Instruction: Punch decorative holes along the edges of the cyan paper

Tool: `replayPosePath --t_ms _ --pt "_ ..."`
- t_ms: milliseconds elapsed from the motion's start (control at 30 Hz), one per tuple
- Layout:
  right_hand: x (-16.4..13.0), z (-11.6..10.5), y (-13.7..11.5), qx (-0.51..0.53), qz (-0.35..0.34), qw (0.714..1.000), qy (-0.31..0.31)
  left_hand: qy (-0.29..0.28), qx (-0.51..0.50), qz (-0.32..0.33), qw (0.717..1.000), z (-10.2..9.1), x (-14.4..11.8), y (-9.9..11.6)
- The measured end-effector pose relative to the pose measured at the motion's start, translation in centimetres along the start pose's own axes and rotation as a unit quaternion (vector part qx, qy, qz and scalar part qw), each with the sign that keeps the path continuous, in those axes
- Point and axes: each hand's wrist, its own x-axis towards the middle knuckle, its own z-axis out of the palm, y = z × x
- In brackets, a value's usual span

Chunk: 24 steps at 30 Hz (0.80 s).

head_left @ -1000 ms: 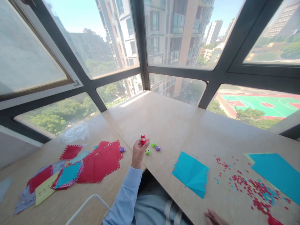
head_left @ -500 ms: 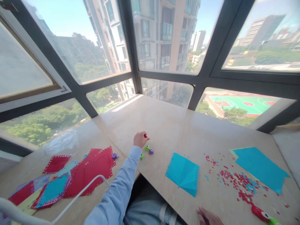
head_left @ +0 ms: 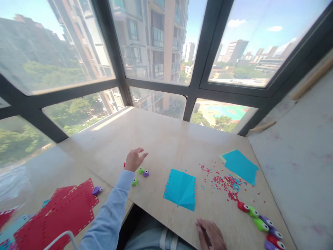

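Head view: our left hand hovers spread, holding nothing, fingers pointing right above small green punch; right hand flat on table.

One view only, from the head, looking forward and down across the wooden desk toward the corner windows, which fill the upper half of the frame. The near desk edge runs along the bottom, close under the camera; the left hand sits mid-frame at arm's length, the right hand right at the lower edge.
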Motion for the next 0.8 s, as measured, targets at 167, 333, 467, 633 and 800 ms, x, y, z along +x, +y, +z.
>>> replayPosePath --t_ms 167,333,467,633,800 --pt "1.8 -0.8 -2.0 -0.021 0.044 0.998 -0.037 0.025 -0.112 0.130 0.985 1.7 -3.9 6.5" --pt "2.6 -1.3 -2.7 0.055 0.082 0.994 -0.049 -0.151 -0.156 0.319 0.922 7.1 -10.6 11.6" --pt "2.4 -2.5 -2.5 0.114 0.147 0.982 -0.043 -0.203 -0.173 0.319 0.909 11.3 -13.7 12.4" --pt "2.6 -5.4 -1.1 0.112 0.294 0.949 0.023 -0.180 -0.226 0.312 0.905 13.5 -15.4 11.9" --pt "3.9 -8.8 1.4 0.075 0.391 0.900 0.180 -0.157 -0.263 0.286 0.908 13.3 -15.8 11.7"
